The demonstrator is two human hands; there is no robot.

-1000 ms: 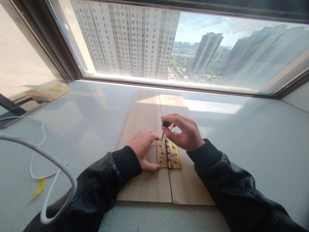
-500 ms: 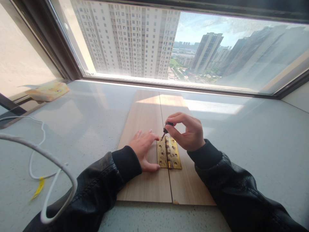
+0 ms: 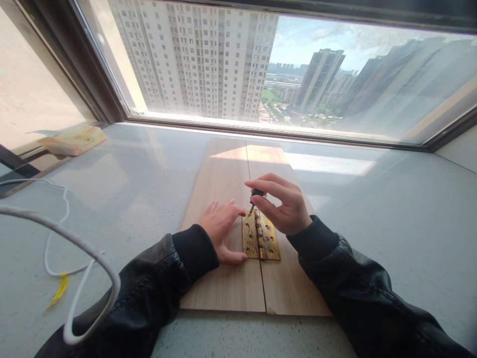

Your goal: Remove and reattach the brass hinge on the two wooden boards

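A brass-coloured hinge (image 3: 260, 237) lies unfolded across the seam between two pale wooden boards (image 3: 223, 290). My right hand (image 3: 280, 201) grips a short black-handled screwdriver (image 3: 256, 195) between thumb and fingers. The screwdriver leans, its tip at the hinge's top left hole; a screw there is too small to make out clearly. My left hand (image 3: 220, 231) rests on the left board with its fingers spread. Its index fingertip and thumb touch or nearly touch the hinge's left edge, near the top and bottom corners.
The boards lie on a white speckled sill (image 3: 402, 238) below a large window. A white cable (image 3: 108, 268) with a yellow tag (image 3: 58, 291) loops over my left sleeve. At the far left sits a yellowish packet (image 3: 76, 140).
My right hand has shifted slightly left, its fingers loosened and extended around the screwdriver handle, which stands a little more upright. My left hand and the hinge have stayed put.
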